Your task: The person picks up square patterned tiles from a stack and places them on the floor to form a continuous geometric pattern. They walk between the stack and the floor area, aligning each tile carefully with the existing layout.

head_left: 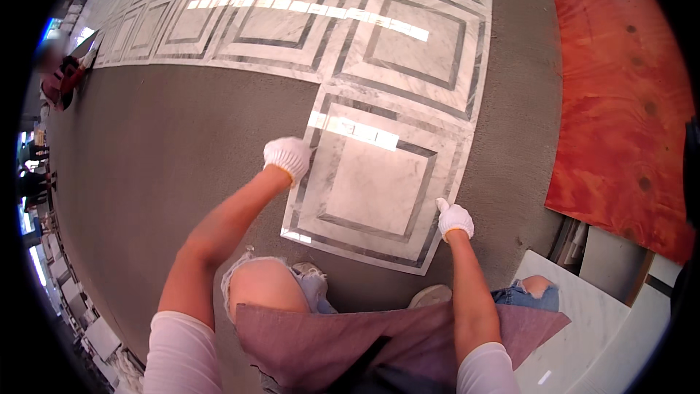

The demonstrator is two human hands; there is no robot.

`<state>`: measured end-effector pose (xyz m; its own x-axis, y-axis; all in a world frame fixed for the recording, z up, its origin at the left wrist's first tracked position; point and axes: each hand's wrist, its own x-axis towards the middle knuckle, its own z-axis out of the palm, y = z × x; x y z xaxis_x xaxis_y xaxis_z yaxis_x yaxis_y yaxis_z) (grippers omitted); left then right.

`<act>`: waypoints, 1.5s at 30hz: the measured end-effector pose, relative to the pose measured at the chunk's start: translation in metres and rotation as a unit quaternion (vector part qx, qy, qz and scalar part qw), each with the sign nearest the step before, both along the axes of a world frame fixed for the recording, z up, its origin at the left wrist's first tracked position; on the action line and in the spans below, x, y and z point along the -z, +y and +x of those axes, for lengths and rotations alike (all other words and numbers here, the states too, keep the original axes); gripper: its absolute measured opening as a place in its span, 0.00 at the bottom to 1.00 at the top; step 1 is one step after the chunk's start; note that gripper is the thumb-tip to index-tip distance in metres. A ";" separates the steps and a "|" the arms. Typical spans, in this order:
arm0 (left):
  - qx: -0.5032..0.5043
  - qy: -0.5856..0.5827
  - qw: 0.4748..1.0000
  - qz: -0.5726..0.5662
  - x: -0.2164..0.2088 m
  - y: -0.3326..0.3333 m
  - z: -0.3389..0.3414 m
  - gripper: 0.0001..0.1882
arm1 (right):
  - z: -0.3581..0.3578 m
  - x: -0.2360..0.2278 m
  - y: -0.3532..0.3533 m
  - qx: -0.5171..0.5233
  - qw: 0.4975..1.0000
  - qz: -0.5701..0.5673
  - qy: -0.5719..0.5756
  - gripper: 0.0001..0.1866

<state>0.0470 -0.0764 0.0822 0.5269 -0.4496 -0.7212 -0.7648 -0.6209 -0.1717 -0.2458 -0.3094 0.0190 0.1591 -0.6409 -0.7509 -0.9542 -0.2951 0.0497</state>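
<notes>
A large square marble tile (pixel 378 191) lies in front of me, white with grey veins and darker inlaid frames. My left hand (pixel 288 158), in a white knit glove, is closed at its left edge, the fingertips hidden behind the back of the glove. At the right edge my right hand (pixel 456 222), gloved the same way, is closed with the thumb resting along the tile's rim. The far side of this tile meets a patterned marble floor (pixel 408 47) of matching tiles.
Grey mortar-like bedding (pixel 182 128) spreads left of the tile and along its right. A reddish-orange board (pixel 620 109) lies at the right, with pale marble slabs (pixel 561 328) nearer me. Another person (pixel 65 76) crouches at the far left. Stacked tiles (pixel 76 306) line the left rim.
</notes>
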 end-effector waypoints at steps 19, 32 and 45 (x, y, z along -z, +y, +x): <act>-0.232 -0.067 0.949 -0.203 0.039 0.031 -0.022 0.30 | -0.002 0.008 -0.002 -0.018 1.000 0.003 0.006 0.38; -0.227 -0.075 0.945 -0.224 0.043 0.024 -0.026 0.26 | -0.002 0.010 -0.001 0.005 1.000 0.009 0.019 0.39; -0.227 -0.058 0.948 -0.214 0.043 0.026 -0.024 0.27 | 0.001 0.004 -0.005 -0.009 1.000 0.022 0.014 0.40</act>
